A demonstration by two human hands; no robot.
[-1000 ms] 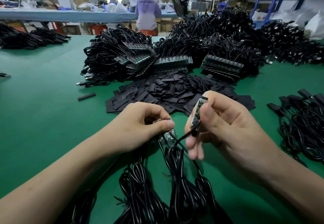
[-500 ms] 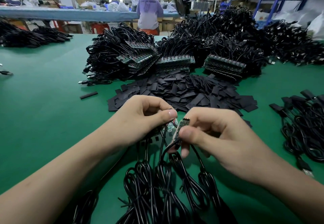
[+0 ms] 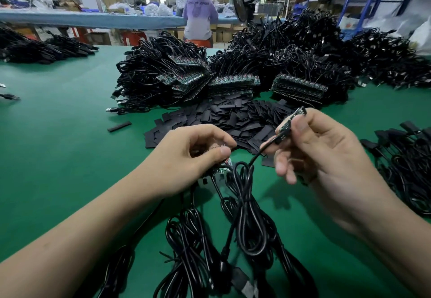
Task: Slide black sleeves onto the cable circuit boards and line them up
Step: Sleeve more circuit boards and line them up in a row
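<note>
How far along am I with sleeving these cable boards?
Done: a small batch of sleeved cables lies at the right edge. In hand: your right hand pinches one bare circuit board, no sleeve on it, while your left hand grips a bunch of bare boards. Left: most of it, judging by the stacked boards behind the loose sleeve pile.

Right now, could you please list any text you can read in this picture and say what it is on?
Print on the back of the purple shirt: blurred, not readable.
Circuit board in the right hand: any marking is too small to read.
Nothing else legible.
</note>
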